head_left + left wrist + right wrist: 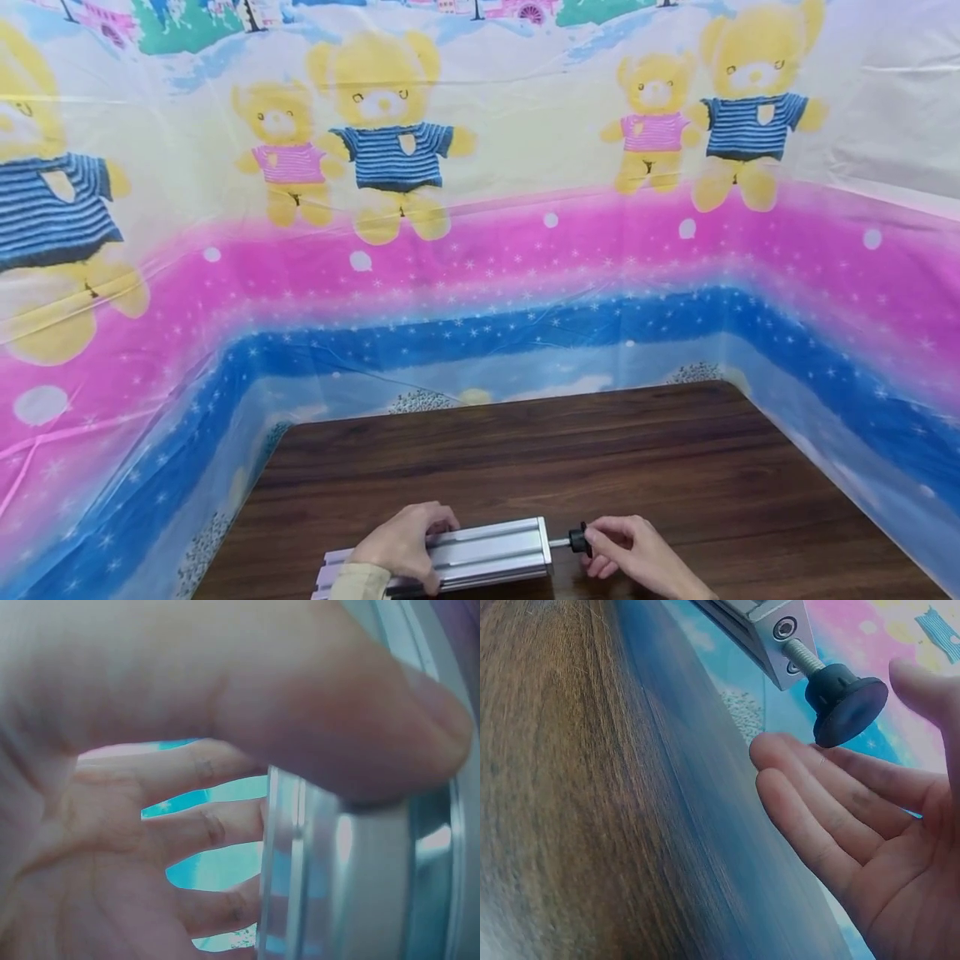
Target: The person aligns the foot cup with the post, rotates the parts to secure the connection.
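A silver aluminium profile with long grooves lies across the near part of the table. My left hand grips it from above, thumb on the near side and fingers over the far side; the left wrist view shows the thumb pressed on the metal. From the profile's right end plate sticks out a threaded rod carrying a black levelling foot. My right hand is at this foot. Its fingers extend loosely beneath the foot, and the thumb stands a little off the foot's rim.
The dark wood-grain table stretches behind the profile to the back edge. A printed cloth with bears and pink and blue bands hangs around its back and sides. Socket-head screws sit in the profile's end plate.
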`<control>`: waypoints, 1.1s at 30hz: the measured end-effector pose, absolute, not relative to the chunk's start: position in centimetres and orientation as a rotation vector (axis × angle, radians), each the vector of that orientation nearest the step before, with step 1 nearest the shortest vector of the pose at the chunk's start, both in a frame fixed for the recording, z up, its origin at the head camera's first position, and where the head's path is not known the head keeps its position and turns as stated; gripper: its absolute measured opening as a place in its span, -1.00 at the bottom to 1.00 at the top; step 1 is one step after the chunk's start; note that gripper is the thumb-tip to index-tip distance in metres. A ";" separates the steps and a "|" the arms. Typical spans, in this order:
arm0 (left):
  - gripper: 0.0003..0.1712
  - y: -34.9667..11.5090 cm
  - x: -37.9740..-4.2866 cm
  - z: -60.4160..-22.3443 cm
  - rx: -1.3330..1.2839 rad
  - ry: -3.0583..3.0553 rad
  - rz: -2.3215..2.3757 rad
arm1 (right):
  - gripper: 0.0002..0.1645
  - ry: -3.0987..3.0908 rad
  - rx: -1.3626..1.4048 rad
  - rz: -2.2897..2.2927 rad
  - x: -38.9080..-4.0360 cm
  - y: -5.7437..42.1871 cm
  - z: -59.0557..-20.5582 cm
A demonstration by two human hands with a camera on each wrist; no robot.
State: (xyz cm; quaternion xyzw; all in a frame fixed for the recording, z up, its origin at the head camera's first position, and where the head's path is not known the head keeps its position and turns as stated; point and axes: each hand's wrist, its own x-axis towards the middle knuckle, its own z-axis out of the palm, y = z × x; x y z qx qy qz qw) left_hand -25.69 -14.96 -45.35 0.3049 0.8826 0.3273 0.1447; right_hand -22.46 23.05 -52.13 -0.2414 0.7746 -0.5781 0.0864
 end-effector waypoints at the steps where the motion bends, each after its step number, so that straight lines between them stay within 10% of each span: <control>1: -0.34 -15.0 -25.7 -45.4 0.872 2.539 0.945 | -0.50 2.309 -0.722 -1.730 -22.4 23.0 -52.1; 33: -0.34 -14.8 -25.6 -45.8 0.883 2.574 0.927 | -0.49 2.238 -0.607 -1.711 -22.6 23.1 -52.2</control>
